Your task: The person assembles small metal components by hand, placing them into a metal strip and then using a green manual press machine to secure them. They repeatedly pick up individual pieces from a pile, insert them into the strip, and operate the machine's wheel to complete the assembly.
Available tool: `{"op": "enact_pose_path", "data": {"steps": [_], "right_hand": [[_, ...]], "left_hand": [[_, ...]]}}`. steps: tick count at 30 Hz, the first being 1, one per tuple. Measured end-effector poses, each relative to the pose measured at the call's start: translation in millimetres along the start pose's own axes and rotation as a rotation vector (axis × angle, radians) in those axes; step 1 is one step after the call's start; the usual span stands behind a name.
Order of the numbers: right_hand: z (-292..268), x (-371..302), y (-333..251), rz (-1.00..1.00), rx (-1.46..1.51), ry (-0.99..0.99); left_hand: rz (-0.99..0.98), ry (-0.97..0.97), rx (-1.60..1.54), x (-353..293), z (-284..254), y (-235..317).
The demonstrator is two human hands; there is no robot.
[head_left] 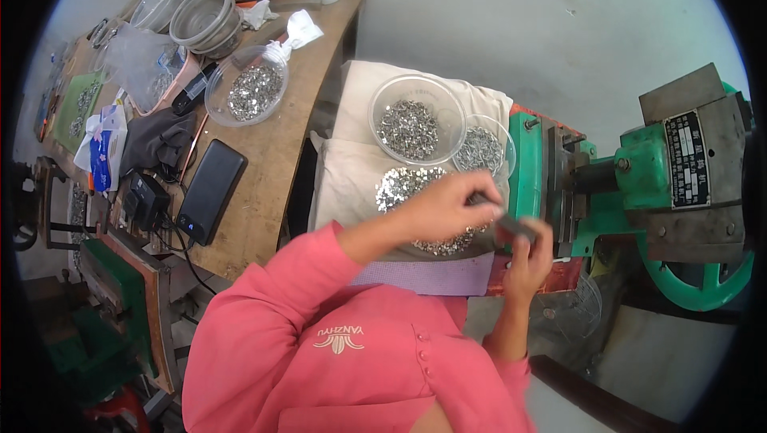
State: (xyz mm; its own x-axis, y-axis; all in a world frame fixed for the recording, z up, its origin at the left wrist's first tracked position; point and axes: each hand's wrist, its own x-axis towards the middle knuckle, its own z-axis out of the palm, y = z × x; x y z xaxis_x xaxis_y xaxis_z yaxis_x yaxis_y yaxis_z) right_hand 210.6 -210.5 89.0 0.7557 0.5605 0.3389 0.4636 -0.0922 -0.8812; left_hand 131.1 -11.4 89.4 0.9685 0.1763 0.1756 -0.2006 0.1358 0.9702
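Note:
My left hand [451, 205] reaches across a heap of small shiny metal pieces [403, 185], its fingers closed around a dark, slim thing whose kind I cannot make out. Close beside it, my right hand [530, 261] grips a dark grey, bar-like piece [516, 228] between thumb and fingers. The heap lies on a beige cloth [339, 185]. Behind it stand a clear plastic tub [417, 85] holding small metal pieces and a smaller clear container [511, 145] of thin silvery pieces. Both hands are slightly blurred.
A green press [639, 161] with a handwheel [711, 293] stands at the right. On the wooden table [256, 217] at the left are a black power bank [212, 192], a clear bowl of metal pieces [216, 105], stacked bowls [204, 21] and cables. A purple mat [447, 275] lies before me.

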Motion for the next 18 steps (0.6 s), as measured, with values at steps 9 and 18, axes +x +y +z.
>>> {"op": "enact_pose_path", "data": {"steps": [9,18], "right_hand": [[69,111,-28,-0.066,0.199,-0.203],[38,73,-14,-0.081,-0.015,-0.108]], "left_hand": [[0.021,0.011,0.496,24,-100,54],[0.025,0.386,0.528,10,-115,33]]}}
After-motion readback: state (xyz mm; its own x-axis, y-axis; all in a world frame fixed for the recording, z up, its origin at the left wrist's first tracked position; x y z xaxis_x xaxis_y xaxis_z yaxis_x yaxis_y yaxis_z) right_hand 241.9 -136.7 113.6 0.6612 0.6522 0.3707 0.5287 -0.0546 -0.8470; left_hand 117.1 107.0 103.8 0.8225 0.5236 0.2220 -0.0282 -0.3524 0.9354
